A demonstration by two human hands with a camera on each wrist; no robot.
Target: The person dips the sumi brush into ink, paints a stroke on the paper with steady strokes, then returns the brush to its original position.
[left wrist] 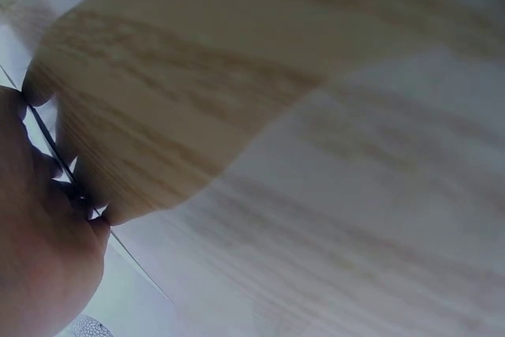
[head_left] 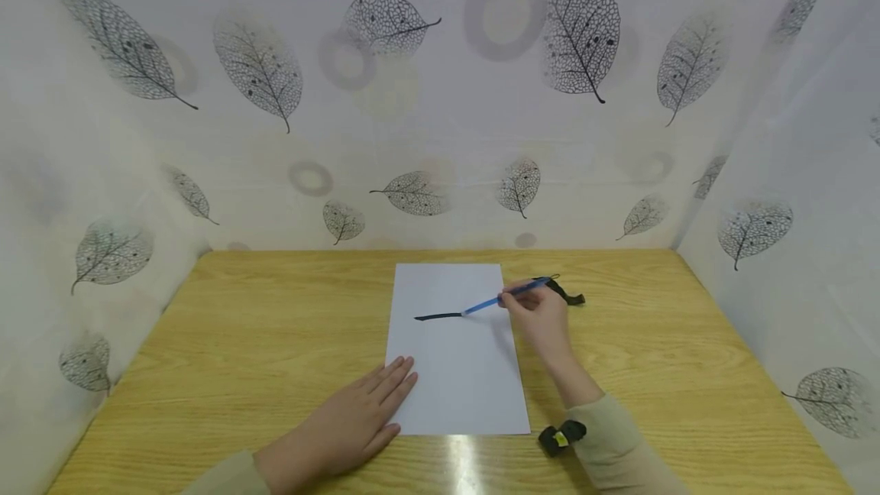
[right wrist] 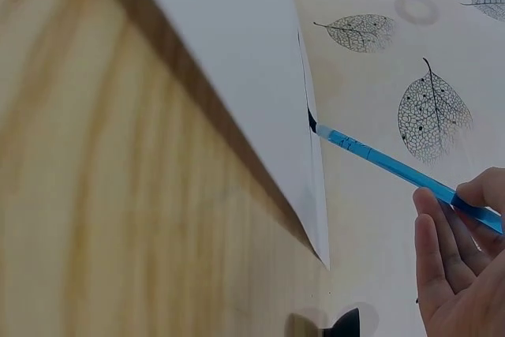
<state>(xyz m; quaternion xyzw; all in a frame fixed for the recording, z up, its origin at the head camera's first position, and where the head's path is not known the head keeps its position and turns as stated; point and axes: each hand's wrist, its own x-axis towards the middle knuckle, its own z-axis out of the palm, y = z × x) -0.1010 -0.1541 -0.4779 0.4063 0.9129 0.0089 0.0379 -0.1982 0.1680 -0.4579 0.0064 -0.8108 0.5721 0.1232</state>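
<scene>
Head view: right hand [head_left: 545, 321], centre right, pinches the brush [head_left: 481, 306]; left hand [head_left: 363, 412], lower centre, lies flat, probably steadying the paper [head_left: 457, 373].

On the table [head_left: 206, 342], at lower centre of frame, a sheet [head_left: 457, 384]; over its lower left edge, the left hand [head_left: 360, 415]; by its upper right edge, the right hand [head_left: 543, 321] with brush [head_left: 483, 305], tip at the right end of the stroke [head_left: 438, 317]; behind, up top, backdrop [head_left: 447, 121].
</scene>
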